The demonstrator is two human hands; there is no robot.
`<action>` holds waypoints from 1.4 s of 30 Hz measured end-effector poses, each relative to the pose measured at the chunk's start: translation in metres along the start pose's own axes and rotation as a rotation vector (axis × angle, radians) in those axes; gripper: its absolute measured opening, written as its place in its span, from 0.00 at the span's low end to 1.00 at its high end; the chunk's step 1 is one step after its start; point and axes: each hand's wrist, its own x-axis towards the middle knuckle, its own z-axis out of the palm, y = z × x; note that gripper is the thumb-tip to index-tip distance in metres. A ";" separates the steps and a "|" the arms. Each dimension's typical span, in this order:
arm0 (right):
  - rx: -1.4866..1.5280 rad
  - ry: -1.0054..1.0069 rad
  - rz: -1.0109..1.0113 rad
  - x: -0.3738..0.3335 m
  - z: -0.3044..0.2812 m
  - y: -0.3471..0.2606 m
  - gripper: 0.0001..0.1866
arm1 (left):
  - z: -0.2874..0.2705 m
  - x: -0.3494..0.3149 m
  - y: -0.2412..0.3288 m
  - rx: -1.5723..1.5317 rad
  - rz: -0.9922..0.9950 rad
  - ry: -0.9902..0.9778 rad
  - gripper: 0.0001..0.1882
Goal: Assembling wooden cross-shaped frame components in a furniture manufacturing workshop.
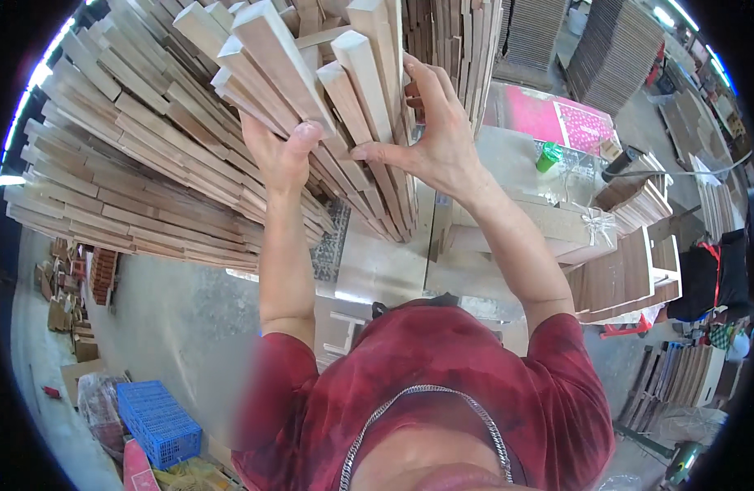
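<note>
Pale wooden strips [279, 57] stand on end in front of me, their cut ends toward me at uneven heights. My left hand [280, 155] is closed around the left side of a bundle, its thumb pressed on the front strip and its fingers partly hidden behind. On the other side, my right hand [446, 151] grips a few narrower strips [364, 78], thumb in front and fingers curled round the right edge. The lower ends of the strips rest near a pale tabletop [377, 274]. Long rows of stacked wooden strips [148, 155] fan out at the left.
Right of the strips stand a green cup [549, 155], a pink sheet [524, 114], a string-tied box [557, 225] and curved wooden panels [614, 274]. Flat cardboard stacks [610, 53] rise behind. A blue plastic crate [160, 421] sits on the floor at lower left.
</note>
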 end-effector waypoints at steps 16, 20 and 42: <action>-0.137 0.013 -0.095 0.005 -0.004 -0.005 0.58 | -0.028 0.021 -0.002 -0.007 -0.224 0.003 0.58; -0.086 0.085 -0.128 0.010 -0.001 -0.008 0.59 | -0.032 0.031 -0.012 -0.025 -0.213 0.046 0.53; -0.216 -0.055 -0.090 0.020 -0.014 -0.027 0.65 | -0.037 0.085 -0.050 -0.469 -0.277 -0.124 0.42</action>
